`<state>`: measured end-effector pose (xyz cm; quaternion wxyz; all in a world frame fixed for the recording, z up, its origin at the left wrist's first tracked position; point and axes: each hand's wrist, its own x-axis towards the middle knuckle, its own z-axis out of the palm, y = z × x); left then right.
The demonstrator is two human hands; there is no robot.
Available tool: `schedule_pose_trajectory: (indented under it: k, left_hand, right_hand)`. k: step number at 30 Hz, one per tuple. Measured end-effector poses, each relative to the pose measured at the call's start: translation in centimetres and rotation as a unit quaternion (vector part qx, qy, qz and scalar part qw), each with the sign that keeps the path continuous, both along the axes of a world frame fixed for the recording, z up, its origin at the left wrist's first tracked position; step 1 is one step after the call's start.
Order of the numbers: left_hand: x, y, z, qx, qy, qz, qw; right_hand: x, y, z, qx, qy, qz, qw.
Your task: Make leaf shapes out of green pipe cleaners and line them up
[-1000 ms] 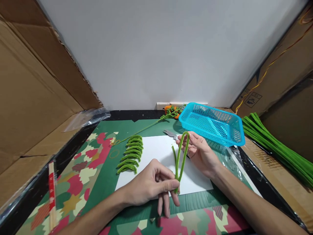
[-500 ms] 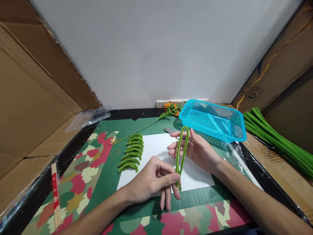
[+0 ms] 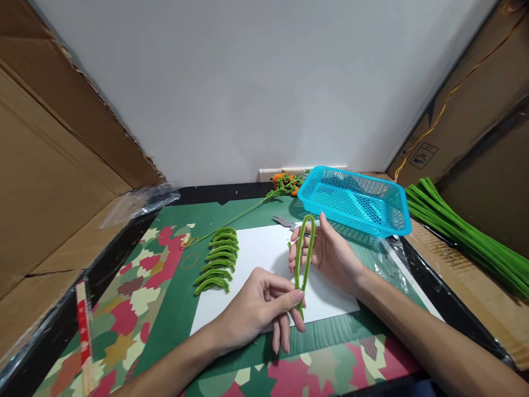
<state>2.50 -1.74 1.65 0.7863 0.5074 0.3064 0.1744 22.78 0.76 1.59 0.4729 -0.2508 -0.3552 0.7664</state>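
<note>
Pale wall (image 3: 206, 94) rises behind the table (image 3: 239, 193), with cardboard (image 3: 74, 127) standing along both its left and right sides. A green cover (image 3: 173, 292) with a patterned border spans the table, and white paper (image 3: 260, 248) lies over its middle. Above the paper's near half, my left hand (image 3: 264, 303) grasps a fuzzy green loop (image 3: 298, 253): thumb and fingers (image 3: 298, 321) pinch its lower end, the bend stands uppermost, and a short bit pokes out below. My right hand (image 3: 334, 253) is open behind the loop, thumb raised; whether its fingers touch it, I cannot tell. Scissors (image 3: 283, 221) lie at the paper's far edge, their handles out of my sight. Curved green strips (image 3: 214, 281) form a row across the paper's left edge. A blue basket (image 3: 355, 201) sits near the table's far right corner, beside an orange flower (image 3: 284, 182) at the far edge. Sticks (image 3: 84, 331) with a red wrapper lie along the left edge, and a bundle of green stems (image 3: 463, 231) rests beyond the right edge.
</note>
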Motion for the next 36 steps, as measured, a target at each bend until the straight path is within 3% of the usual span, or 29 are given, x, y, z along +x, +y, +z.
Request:
schedule_pose_trajectory:
  k: [9,20,30,36]
  left_hand:
    - [0.0,0.0,-0.1,0.022,0.017,0.002,1.0]
    - [-0.1,-0.3,0.2,0.08,0.055,0.007,0.995]
    - [-0.3,-0.5,0.7,0.105,0.108,-0.071,0.986]
    - [-0.3,-0.3,0.8,0.056,0.099,-0.108,0.988]
  right_hand:
    - [-0.2,-0.2,0.3,0.049,-0.012,-0.085,0.995]
    - [-0.5,-0.2,0.2,0.049,0.022,-0.098,0.994]
    - [-0.9,-0.9,-0.2,0.037,0.038,-0.055,0.997]
    - [-1.2,-1.2,-0.2,0.024,0.061,-0.048,0.997]
